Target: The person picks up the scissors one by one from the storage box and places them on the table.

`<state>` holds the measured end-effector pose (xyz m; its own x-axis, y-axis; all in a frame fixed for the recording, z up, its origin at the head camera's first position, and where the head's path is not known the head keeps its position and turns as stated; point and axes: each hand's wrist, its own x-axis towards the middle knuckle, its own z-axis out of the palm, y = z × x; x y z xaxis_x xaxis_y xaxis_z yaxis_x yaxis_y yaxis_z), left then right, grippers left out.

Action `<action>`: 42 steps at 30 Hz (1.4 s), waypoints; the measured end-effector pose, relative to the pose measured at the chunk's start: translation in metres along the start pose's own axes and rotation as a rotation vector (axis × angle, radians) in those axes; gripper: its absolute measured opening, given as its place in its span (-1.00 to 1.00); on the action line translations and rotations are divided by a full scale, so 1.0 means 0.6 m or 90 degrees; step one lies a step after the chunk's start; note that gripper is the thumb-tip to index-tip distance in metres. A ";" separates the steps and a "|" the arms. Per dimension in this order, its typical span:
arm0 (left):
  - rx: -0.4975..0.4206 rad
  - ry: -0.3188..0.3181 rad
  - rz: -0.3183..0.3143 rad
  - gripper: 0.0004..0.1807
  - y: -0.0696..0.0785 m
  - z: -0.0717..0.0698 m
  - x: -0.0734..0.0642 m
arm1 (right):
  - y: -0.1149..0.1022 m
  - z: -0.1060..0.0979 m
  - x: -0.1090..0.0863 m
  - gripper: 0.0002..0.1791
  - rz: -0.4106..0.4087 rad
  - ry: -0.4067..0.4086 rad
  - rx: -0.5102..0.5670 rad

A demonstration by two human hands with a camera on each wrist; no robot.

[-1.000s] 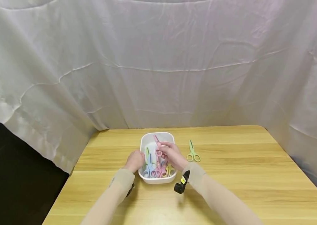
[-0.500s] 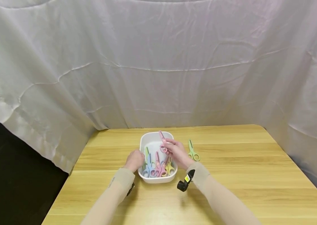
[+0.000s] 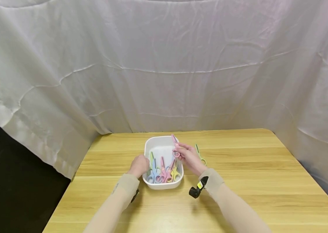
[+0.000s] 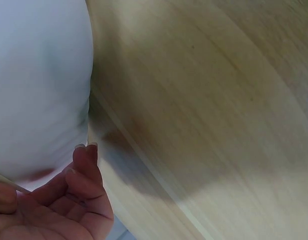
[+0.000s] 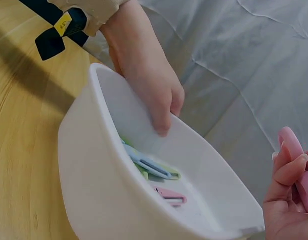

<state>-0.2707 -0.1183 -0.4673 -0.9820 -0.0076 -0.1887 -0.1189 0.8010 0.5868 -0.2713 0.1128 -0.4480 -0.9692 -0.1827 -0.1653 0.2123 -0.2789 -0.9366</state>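
Note:
A white plastic bin stands on the table. My left hand grips its left rim, thumb inside, as the right wrist view shows. Over the bin's right rim, my right hand pinches pink scissors by the handle, blades pointing up and away. Inside the bin lie blue scissors, two pink pairs, one being the pink scissors in the middle, yellow scissors and green scissors. Green scissors lie on the table to the right, partly hidden behind my right hand.
The wooden table stretches away to the right of the bin. A grey curtain hangs along its back and sides. Each wrist wears a small black camera, such as the right camera.
My right hand has carried the pink scissors to the right, from over the bin's middle to its right rim, now covering part of the green scissors on the table. The left hand stays put.

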 end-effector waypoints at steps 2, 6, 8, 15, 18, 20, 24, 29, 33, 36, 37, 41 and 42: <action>-0.007 -0.002 -0.002 -0.72 0.000 -0.001 0.001 | -0.001 -0.006 -0.001 -0.43 -0.006 0.004 -0.005; -0.013 -0.002 -0.004 -0.72 -0.001 0.000 0.001 | 0.000 -0.020 -0.005 -0.43 -0.008 0.009 -0.010; -0.013 -0.004 -0.005 -0.71 -0.001 0.000 0.001 | 0.001 -0.027 -0.008 -0.44 -0.006 0.010 -0.007; -0.013 -0.002 0.000 -0.70 -0.002 0.003 -0.002 | 0.005 -0.052 -0.015 -0.44 -0.024 0.006 -0.006; -0.010 0.001 0.003 -0.71 -0.002 0.003 -0.002 | 0.006 -0.063 -0.016 -0.43 -0.022 0.012 -0.006; -0.008 0.003 0.004 -0.71 -0.002 0.004 -0.002 | 0.007 -0.071 -0.016 -0.42 -0.020 0.019 -0.015; -0.011 0.001 0.001 -0.71 -0.002 0.004 -0.001 | 0.008 -0.085 -0.015 -0.41 -0.017 0.032 -0.023; -0.020 -0.004 -0.010 -0.70 -0.002 0.003 0.000 | 0.005 -0.103 -0.016 -0.41 -0.025 0.034 -0.007; -0.019 -0.006 -0.012 -0.69 -0.002 0.002 0.000 | 0.004 -0.115 -0.019 -0.40 -0.028 0.039 0.019; -0.017 -0.004 -0.009 -0.68 -0.003 0.001 0.000 | 0.004 -0.125 -0.021 -0.39 -0.027 0.048 0.021; -0.017 -0.004 -0.008 -0.68 -0.003 0.002 0.000 | 0.005 -0.129 -0.021 -0.39 -0.026 0.053 0.023; -0.018 -0.003 -0.011 -0.68 -0.002 0.002 0.000 | 0.010 -0.149 -0.021 -0.39 -0.031 0.057 0.017; -0.016 -0.002 -0.008 -0.68 -0.002 0.002 0.000 | 0.011 -0.154 -0.021 -0.39 -0.032 0.058 0.016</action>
<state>-0.2706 -0.1186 -0.4687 -0.9800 -0.0161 -0.1981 -0.1351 0.7851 0.6044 -0.2691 0.2006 -0.4807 -0.9857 -0.0824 -0.1467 0.1652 -0.3089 -0.9366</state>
